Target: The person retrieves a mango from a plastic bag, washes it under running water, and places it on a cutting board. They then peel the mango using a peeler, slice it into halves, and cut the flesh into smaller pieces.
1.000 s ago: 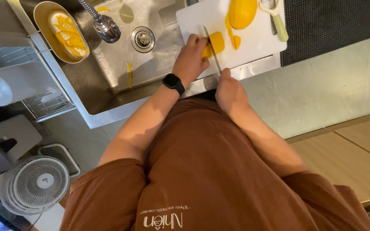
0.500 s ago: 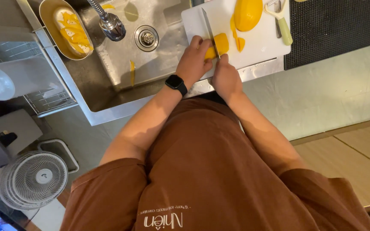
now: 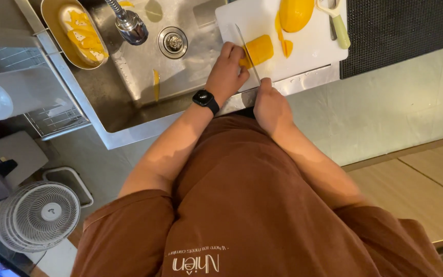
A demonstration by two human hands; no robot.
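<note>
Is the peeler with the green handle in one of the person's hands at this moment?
No, the peeler lies on the white cutting board, while the right hand holds the knife.
</note>
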